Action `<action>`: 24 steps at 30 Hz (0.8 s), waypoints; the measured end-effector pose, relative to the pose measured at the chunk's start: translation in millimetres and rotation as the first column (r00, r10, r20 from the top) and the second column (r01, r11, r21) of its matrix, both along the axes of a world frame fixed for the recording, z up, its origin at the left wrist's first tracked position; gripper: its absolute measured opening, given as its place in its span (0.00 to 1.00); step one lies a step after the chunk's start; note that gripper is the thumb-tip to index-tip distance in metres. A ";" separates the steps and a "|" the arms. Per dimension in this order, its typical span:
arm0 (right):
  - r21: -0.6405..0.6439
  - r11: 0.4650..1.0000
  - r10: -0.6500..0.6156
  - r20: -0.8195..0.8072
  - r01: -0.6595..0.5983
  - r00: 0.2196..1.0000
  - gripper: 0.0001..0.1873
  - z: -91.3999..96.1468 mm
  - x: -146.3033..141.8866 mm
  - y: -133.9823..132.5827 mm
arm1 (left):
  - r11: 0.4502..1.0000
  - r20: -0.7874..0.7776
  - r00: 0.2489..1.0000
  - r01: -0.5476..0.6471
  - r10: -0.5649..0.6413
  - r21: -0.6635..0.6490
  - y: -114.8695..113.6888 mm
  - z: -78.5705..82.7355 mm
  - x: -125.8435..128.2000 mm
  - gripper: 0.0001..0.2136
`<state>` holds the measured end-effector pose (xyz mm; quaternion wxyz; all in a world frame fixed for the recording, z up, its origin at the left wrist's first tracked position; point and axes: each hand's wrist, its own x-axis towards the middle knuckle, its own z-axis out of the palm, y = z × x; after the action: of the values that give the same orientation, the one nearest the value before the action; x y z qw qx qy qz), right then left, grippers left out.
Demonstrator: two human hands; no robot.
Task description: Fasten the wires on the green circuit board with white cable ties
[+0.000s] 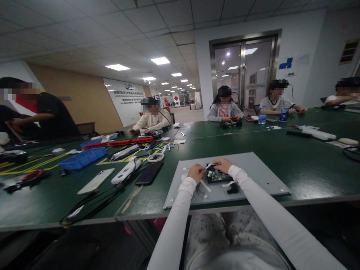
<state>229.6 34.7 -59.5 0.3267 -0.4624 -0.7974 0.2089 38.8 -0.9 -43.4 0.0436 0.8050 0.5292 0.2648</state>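
A black open-topped device with a green circuit board (217, 175) lies on a grey sheet (261, 176) in front of me. My left hand (196, 173) is at its left edge, fingertips pinched on a narrow white strip (208, 167). That strip runs up over the device's back left corner towards my right hand (222, 165). My right hand is bent over the back of the device, fingers closed near the strip's upper end; what they grip is too small to make out. A second pale strip (205, 186) lies left of the device. A small black part (233, 188) sits at its front right.
Left of the sheet lie a dark phone (149, 173), a white elongated device (126, 171) with black cables, a white phone (96, 181) and a blue tray (83, 158). A water bottle (262, 115) stands across the green table (317, 165). Several people sit around it.
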 end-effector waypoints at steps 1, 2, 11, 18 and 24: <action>0.001 1.000 0.012 0.009 -0.012 1.000 0.14 -0.3 0.0 0.4 | 1.000 0.000 1.000 0.000 0.000 0.000 -0.2 0.0 0.0 0.10; 0.001 1.000 0.022 0.017 -0.022 1.000 0.14 -0.7 0.0 0.9 | 1.000 0.000 1.000 0.001 -0.001 0.001 -0.5 0.1 0.1 0.10; 0.016 1.000 0.009 0.100 -0.011 0.995 0.15 -4.3 -0.4 4.6 | 1.000 -0.021 1.000 -0.001 0.001 -0.016 -2.2 1.6 1.0 0.10; 0.042 0.999 0.016 0.153 -0.022 0.988 0.15 -1.1 0.0 1.1 | 1.000 -0.019 1.000 0.009 -0.009 -0.010 -1.8 0.6 0.5 0.10; 0.040 0.999 0.008 0.215 -0.016 0.977 0.16 0.4 -1.2 -0.9 | 1.000 -0.012 1.000 0.013 -0.013 -0.004 -2.6 1.8 0.3 0.10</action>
<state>228.4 33.8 -59.2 0.2470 -0.4706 -0.8349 0.1431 39.1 -3.5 -41.6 0.0436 0.8099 0.5247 0.2586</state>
